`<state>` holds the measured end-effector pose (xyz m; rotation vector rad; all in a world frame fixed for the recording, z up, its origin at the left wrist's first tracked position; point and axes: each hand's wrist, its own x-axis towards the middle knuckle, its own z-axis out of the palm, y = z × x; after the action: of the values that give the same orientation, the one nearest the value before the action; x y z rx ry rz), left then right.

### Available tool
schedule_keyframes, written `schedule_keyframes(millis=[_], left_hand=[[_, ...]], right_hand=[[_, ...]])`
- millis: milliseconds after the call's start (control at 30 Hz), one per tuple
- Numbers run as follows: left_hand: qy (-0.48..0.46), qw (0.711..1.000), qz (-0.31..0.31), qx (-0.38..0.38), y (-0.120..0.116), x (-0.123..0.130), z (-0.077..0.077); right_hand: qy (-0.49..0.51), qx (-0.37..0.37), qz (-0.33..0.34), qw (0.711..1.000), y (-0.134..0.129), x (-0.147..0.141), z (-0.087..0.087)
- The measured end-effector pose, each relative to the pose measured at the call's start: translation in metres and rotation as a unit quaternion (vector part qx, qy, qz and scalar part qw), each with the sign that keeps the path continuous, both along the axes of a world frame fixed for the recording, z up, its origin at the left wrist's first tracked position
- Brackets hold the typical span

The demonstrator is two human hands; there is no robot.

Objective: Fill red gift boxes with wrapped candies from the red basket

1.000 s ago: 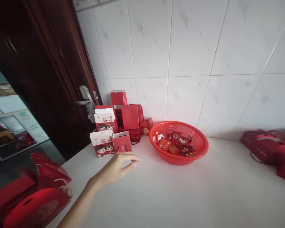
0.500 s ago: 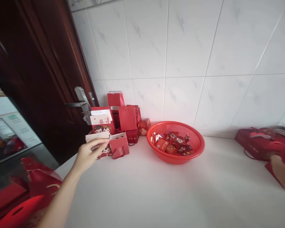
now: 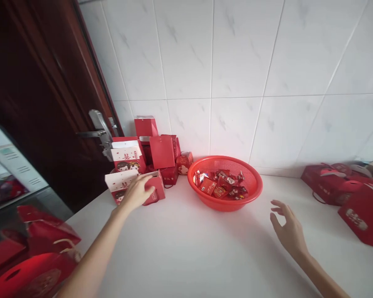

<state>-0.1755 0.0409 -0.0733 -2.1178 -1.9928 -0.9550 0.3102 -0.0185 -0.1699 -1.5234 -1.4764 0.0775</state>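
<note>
My left hand (image 3: 137,192) reaches over a small red gift box (image 3: 157,190) with a white printed flap standing up at its left. The thumb is in front of the box and the fingers bend over its open top edge, closed on it; the hand hides part of the box. My right hand (image 3: 289,229) hovers over the table, fingers apart and holding nothing. It is to the right of a red plastic basket (image 3: 226,205) with several wrapped candies (image 3: 225,184) inside.
More red gift boxes (image 3: 162,152) are stacked by the tiled wall at the left. Larger red boxes (image 3: 365,217) stand at the right of the white table (image 3: 199,252). Red bags (image 3: 46,229) are at lower left. A dark wooden door (image 3: 43,91) borders the left.
My right hand has come left from the red boxes, fingers now apart. My left hand has moved right, from the white flap to the red box's open top. The view has shifted slightly.
</note>
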Motion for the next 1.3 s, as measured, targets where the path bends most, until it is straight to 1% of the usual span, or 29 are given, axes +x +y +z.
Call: schedule_keyframes(millis=[100,167,233,267,333,433,500,533,567,633,667,733,800,867,900,933,1000,1033,1100,1200,1233,1300], left_hand=[[0.015,0.999,0.017,-0.047,-0.004,0.010,0.002],[0.010,0.997,0.027,-0.069,-0.009,0.016,0.006],[-0.006,0.997,0.021,-0.068,-0.015,0.020,0.012],[-0.020,0.998,0.008,-0.062,-0.018,0.021,0.016],[-0.060,0.996,-0.041,-0.056,-0.027,0.025,0.027],[-0.100,0.983,-0.144,-0.050,-0.045,0.036,0.047],[-0.072,0.973,-0.221,-0.007,-0.060,0.047,0.060],[-0.051,0.963,-0.265,0.015,-0.068,0.054,0.065],[-0.023,0.949,-0.314,0.020,-0.075,0.062,0.069],[0.021,0.916,-0.400,0.033,-0.088,0.078,0.074],[0.041,0.902,-0.428,0.039,-0.093,0.086,0.075],[0.079,0.878,-0.469,0.052,-0.099,0.101,0.074],[0.105,0.859,-0.495,0.078,-0.101,0.115,0.071],[0.124,0.845,-0.508,0.118,-0.101,0.130,0.067],[0.131,0.838,-0.510,0.141,-0.100,0.137,0.065],[0.140,0.833,-0.511,0.161,-0.100,0.144,0.063],[0.155,0.822,-0.514,0.189,-0.100,0.158,0.057],[0.163,0.818,-0.517,0.193,-0.101,0.164,0.054],[0.173,0.806,-0.529,0.200,-0.103,0.173,0.046],[0.190,0.793,-0.547,0.190,-0.105,0.180,0.033],[0.195,0.792,-0.554,0.170,-0.104,0.180,0.030],[0.199,0.792,-0.568,0.100,-0.101,0.179,0.028]], right_hand=[[-0.001,-0.017,0.028,0.999,-0.005,-0.010,-0.013],[-0.002,-0.026,0.045,0.999,-0.007,-0.014,-0.019],[-0.001,-0.030,0.054,0.998,-0.008,-0.017,-0.022],[0.001,-0.030,0.055,0.998,-0.008,-0.017,-0.023],[0.005,-0.032,0.050,0.998,-0.007,-0.017,-0.022],[0.020,-0.033,0.035,0.999,-0.006,-0.015,-0.020],[0.032,-0.022,0.023,0.999,-0.007,-0.015,-0.016],[0.037,-0.009,0.016,0.999,-0.008,-0.016,-0.013],[0.042,0.009,0.009,0.999,-0.009,-0.017,-0.010],[0.047,0.058,0.003,0.997,-0.013,-0.022,0.000],[0.050,0.083,0.005,0.995,-0.015,-0.026,0.006],[0.066,0.120,0.043,0.990,-0.021,-0.036,0.025],[0.099,0.136,0.101,0.981,-0.026,-0.049,0.053],[0.095,0.112,0.186,0.972,-0.030,-0.061,0.085],[0.071,0.079,0.237,0.966,-0.031,-0.067,0.101],[0.047,0.047,0.269,0.961,-0.031,-0.071,0.116],[-0.003,-0.003,0.274,0.962,-0.029,-0.078,0.139],[-0.037,-0.025,0.269,0.962,-0.027,-0.081,0.147],[-0.102,-0.080,0.251,0.959,-0.025,-0.084,0.154],[-0.172,-0.137,0.218,0.951,-0.023,-0.087,0.155],[-0.187,-0.144,0.210,0.949,-0.023,-0.088,0.155],[-0.205,-0.147,0.212,0.944,-0.022,-0.089,0.153]])
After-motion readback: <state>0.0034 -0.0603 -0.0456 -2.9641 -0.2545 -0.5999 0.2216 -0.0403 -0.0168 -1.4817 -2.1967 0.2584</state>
